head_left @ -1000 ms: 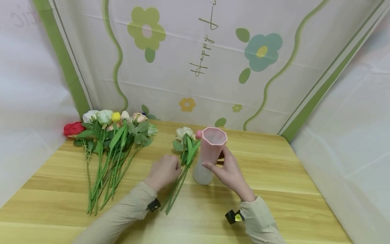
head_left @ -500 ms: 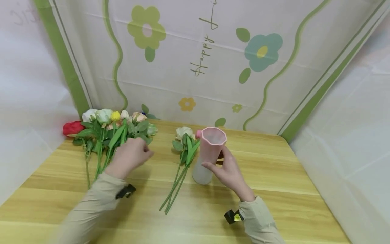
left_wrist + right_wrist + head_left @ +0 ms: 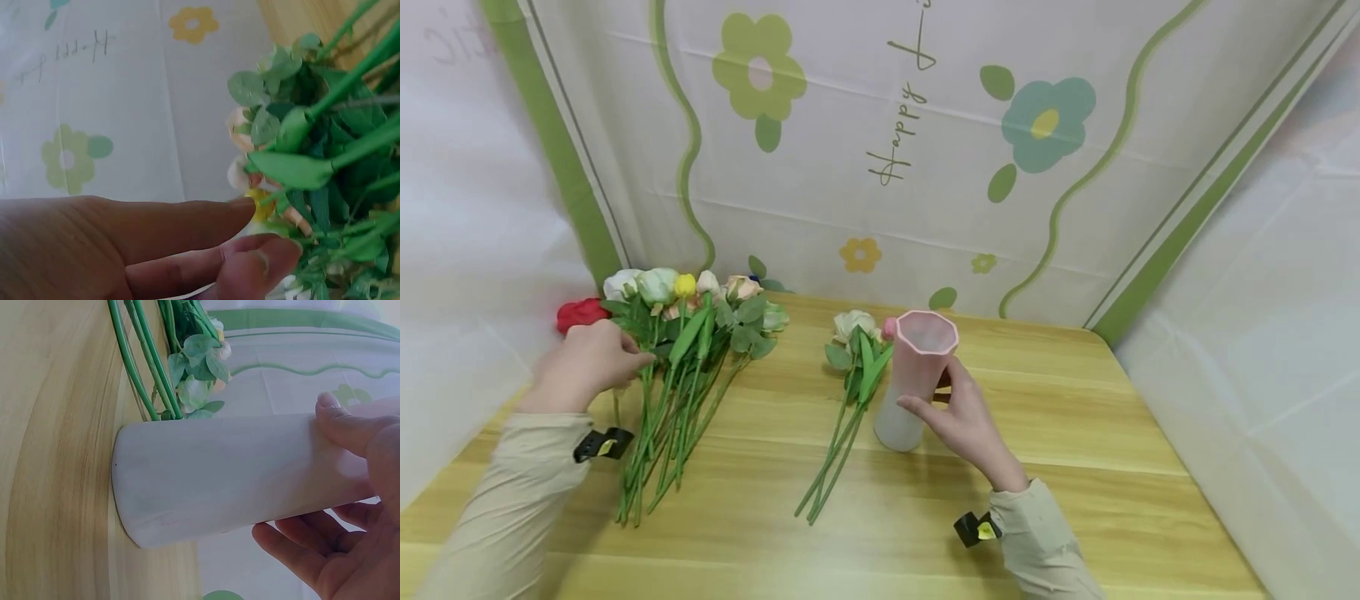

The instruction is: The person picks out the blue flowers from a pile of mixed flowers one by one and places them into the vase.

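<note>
My right hand (image 3: 967, 429) grips the side of a tall pink-to-white vase (image 3: 916, 375), which stands on the table with its eight-sided mouth up. The right wrist view shows the thumb on one side of the vase (image 3: 219, 475) and fingers on the other. My left hand (image 3: 583, 362) is over the left edge of a bunch of artificial flowers, just below a red flower (image 3: 580, 315). Its fingers are loosely bent, and nothing shows between thumb and fingertips in the left wrist view. A yellow flower (image 3: 261, 208) and green leaves (image 3: 294, 170) lie beyond those fingertips.
The bunch also has white, pale green and peach flowers (image 3: 741, 287), with stems (image 3: 658, 450) pointing toward me. A white flower (image 3: 853, 325) and a pink one (image 3: 889, 328) lie with their stems left of the vase. A printed curtain (image 3: 820, 183) closes off the back of the wooden table (image 3: 1075, 400).
My left hand has left the stems beside the vase and moved left across the bunch to near the red flower. The right hand and the vase have stayed in place.
</note>
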Demonstrator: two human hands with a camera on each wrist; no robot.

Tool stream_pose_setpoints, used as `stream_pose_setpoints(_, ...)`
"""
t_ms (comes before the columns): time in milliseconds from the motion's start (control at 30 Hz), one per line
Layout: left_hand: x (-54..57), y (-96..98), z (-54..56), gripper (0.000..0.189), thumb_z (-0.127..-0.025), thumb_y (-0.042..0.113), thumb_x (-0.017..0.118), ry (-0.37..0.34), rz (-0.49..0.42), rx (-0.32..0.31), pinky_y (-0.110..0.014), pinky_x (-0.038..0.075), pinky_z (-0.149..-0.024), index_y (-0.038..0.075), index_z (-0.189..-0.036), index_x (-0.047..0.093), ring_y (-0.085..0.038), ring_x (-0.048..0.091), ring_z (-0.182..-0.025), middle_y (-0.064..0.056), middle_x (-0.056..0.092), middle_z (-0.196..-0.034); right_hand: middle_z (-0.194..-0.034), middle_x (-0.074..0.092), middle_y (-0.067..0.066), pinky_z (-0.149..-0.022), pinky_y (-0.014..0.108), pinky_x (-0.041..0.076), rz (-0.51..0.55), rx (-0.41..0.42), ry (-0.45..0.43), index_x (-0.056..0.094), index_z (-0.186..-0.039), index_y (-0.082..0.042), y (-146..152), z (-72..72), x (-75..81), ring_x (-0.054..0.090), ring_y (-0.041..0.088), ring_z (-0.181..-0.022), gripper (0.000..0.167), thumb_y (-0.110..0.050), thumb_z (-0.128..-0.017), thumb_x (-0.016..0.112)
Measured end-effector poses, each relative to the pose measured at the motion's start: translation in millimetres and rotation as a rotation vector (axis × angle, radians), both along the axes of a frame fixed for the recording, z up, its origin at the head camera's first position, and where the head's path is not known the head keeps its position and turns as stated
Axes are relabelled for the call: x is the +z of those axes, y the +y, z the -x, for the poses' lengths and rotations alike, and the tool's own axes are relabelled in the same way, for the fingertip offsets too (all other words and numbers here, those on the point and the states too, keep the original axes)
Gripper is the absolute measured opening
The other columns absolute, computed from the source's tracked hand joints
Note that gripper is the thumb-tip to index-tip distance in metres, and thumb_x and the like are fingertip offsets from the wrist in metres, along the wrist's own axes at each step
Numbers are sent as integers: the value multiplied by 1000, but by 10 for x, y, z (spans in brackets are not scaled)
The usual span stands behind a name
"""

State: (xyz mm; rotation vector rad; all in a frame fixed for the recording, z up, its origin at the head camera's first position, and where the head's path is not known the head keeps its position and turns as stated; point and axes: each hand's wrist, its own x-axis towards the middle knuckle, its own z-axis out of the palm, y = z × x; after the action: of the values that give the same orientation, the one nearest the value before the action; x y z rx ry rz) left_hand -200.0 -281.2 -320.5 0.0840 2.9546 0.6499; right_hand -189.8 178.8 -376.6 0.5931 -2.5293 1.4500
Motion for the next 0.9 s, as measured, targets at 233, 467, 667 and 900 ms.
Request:
stream_pose_setpoints(233, -95, 263, 81, 45, -93, 33, 64, -110, 6, -54, -32, 32, -48, 18, -53, 47, -11, 33, -48, 5, 41, -51, -114, 59, 8, -80, 41, 54, -14, -7, -4, 46, -133, -5, 13, 7, 5, 60, 28, -102, 65, -29, -83, 81)
stream_pose_setpoints(467, -201, 380, 75, 50, -91, 31, 67, -120, 14, -34, -30, 30, -44, 20, -52, 37, -9, 30, -45, 7, 29, -50, -116, 58, 7, -80, 41, 54, -7, 0, -12, 46, -135, -8, 30, -3, 7, 60, 26, -104, 67, -32, -83, 81)
stream_pose_setpoints(667, -311, 407, 93, 45, -93, 27, 64, -151, 23, -49, -36, 41, -50, 18, -52, 47, -15, 49, -48, 2, 49, -50, -119, 58, 9, -82, 41, 53, -9, 1, -32, 44, -138, -8, 17, -7, 13, 59, 24, -106, 69, -26, -83, 82)
stream_pose_setpoints(900, -361, 440, 129, 46, -91, 21, 64, -131, 37, -40, -37, 42, -50, 17, -49, 48, -17, 50, -45, 0, 50, -47, -118, 58, 15, -83, 43, 53, -2, -3, -44, 44, -136, 2, -76, -134, 217, 59, 31, -106, 64, -12, -84, 80)
